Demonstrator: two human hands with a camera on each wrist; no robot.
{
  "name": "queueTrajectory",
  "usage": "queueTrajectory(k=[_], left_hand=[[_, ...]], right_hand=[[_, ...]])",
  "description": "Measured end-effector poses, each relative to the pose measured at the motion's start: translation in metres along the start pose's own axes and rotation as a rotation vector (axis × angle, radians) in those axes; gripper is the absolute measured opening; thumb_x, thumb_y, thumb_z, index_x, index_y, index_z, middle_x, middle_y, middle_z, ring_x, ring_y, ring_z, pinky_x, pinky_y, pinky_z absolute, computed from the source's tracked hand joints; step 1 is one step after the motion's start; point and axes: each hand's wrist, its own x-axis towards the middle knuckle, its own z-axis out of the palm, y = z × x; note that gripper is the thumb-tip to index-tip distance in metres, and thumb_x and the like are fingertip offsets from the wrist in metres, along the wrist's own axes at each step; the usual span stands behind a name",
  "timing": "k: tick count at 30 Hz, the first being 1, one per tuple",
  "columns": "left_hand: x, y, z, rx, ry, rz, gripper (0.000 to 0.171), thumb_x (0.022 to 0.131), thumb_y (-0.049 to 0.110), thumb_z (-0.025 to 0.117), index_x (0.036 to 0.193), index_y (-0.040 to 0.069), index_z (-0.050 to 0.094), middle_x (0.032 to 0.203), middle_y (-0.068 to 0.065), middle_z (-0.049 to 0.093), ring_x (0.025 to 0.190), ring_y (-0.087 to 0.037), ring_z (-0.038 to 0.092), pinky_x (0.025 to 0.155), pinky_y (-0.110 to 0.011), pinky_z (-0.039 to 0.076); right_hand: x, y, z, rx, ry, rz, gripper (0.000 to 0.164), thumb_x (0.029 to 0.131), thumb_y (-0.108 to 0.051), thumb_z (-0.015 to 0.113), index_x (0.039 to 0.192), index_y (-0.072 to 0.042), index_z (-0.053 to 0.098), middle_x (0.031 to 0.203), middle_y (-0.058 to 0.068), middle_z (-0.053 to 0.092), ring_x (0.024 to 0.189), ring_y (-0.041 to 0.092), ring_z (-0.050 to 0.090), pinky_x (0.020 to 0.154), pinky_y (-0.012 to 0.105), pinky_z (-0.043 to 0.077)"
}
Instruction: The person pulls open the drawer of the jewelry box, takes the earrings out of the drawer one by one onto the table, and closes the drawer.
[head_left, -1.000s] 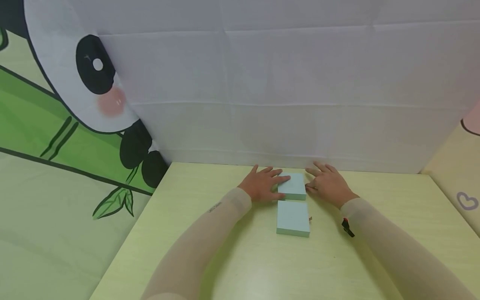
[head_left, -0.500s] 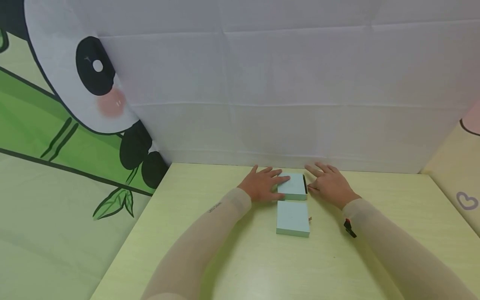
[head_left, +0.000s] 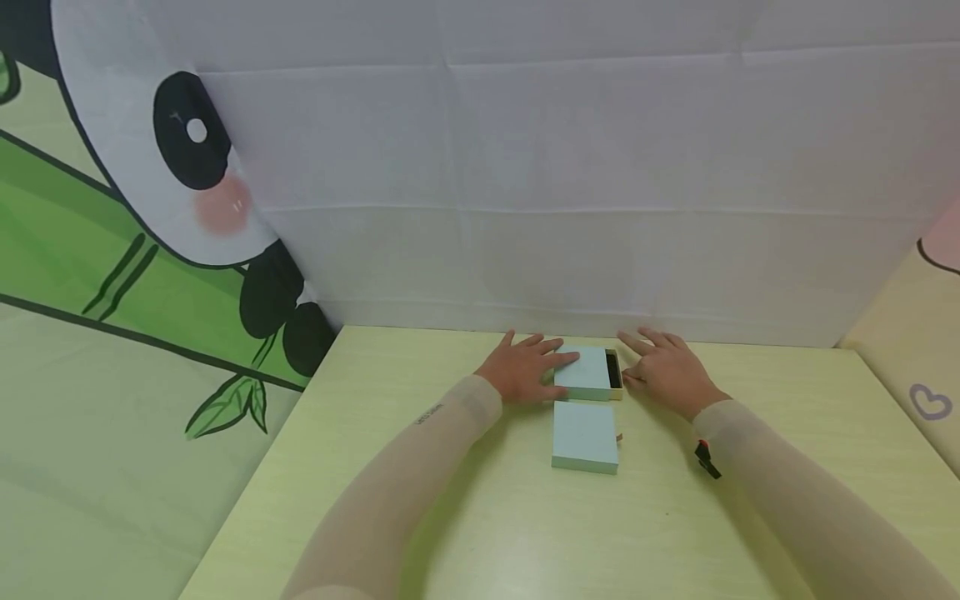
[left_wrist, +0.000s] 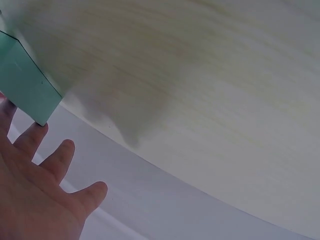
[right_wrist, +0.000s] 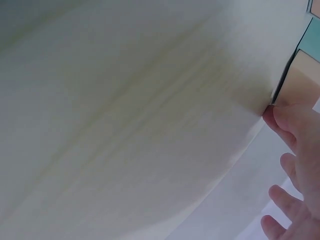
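In the head view, a pale blue-green drawer box lies flat near the table's back edge. Its inner tray sticks out a short way on the right, showing a dark inside. My left hand rests spread at the box's left side, index finger on the lid and thumb by the near edge. At the tray's outer end my right hand pinches a small pull tab between thumb and index finger, other fingers stretched out; the fingertips hide the tab. The right wrist view shows the tray's tan side beyond the pinch.
A second matching box lies just nearer on the table, closed, with a small brown tab on its right side. The pale wood table meets a white cloth backdrop behind the hands. Printed cloth hangs at both sides.
The right hand has moved slightly right, drawing the tray out of the far box, which was closed a second ago. The left hand and the near box have stayed in place.
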Motion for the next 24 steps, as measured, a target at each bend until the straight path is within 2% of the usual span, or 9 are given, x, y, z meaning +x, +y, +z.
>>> queueTrajectory(k=[24], left_hand=[[-0.008, 0.003, -0.005, 0.008, -0.022, 0.001, 0.077, 0.117, 0.075, 0.051, 0.187, 0.051, 0.029, 0.199, 0.009, 0.029, 0.186, -0.029, 0.031, 0.150, -0.074, 0.022]], right_hand=[[-0.023, 0.011, -0.009, -0.044, -0.036, 0.027, 0.016, 0.109, -0.028, 0.086, 0.111, -0.018, 0.098, 0.171, 0.017, 0.069, 0.157, 0.052, 0.065, 0.127, 0.070, 0.056]])
